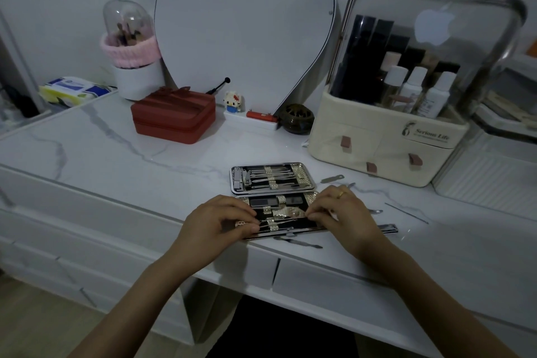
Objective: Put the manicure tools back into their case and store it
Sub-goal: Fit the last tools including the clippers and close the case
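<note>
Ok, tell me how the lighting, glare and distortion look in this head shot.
Head view: dim, bluish light throughout; a bright reflected logo glares on the clear lid of the cosmetic organizer; wide-angle bending curves the desk edge and mirror; the manicure case and both hands, left hand and right hand, stay reasonably sharp, small tools murky.

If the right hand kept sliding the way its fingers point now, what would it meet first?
The right hand points left across the near half of the manicure case. It would probably meet the left hand's fingers first, which face it over the same tool.
</note>
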